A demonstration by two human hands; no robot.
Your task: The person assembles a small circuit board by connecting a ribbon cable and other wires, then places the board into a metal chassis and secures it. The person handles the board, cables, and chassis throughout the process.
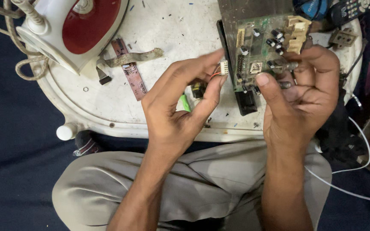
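My right hand (pixel 302 92) grips a green circuit board (pixel 265 47) with black capacitors and beige connectors, thumb pressed on its lower edge. My left hand (pixel 180 105) pinches a small white plug connector (pixel 223 67) with red wires between thumb and forefinger, right at the board's left edge. A black component (pixel 246 102) hangs below the board. Both hands hover over a scuffed white round table (pixel 168 30).
A white and red clothes iron (pixel 71 28) with braided cord sits at the table's far left. A narrow brown strip board (pixel 130 70) with a ribbon cable lies nearby. A remote control (pixel 356 8) is at top right. A white cable (pixel 360 145) trails at right over my grey trousers.
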